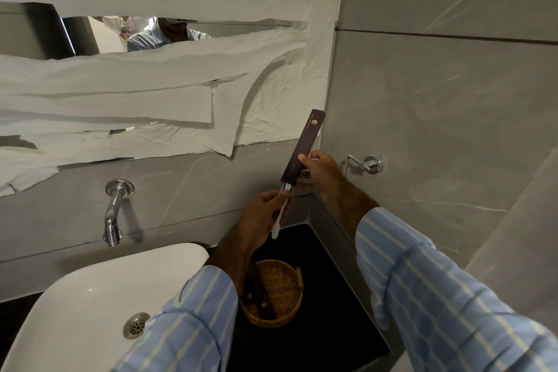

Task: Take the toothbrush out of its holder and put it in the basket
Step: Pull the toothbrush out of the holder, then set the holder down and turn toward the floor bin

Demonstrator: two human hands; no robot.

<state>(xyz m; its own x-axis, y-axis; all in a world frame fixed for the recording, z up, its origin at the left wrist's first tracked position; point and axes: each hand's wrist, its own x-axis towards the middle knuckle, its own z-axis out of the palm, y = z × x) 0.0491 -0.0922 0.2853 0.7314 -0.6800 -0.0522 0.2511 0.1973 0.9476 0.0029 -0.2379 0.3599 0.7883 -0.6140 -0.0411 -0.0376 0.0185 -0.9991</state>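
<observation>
My right hand point(320, 174) grips a long dark brown holder box point(305, 145), tilted with its open end down-left. From that end sticks a white toothbrush point(279, 217), and my left hand point(265, 214) pinches its handle just below the box. Part of the brush is still inside the box. Below both hands, a round wicker basket point(288, 281) stands on the black counter point(332, 326). Two dark brown boxes point(259, 299) lie in its left half, partly hidden by my left sleeve.
A white washbasin point(99, 296) with a metal drain point(136, 325) fills the lower left. A chrome tap point(114, 214) juts from the grey wall. A chrome wall hook point(367, 164) is right of my hands. Paper covers most of the mirror point(151, 84).
</observation>
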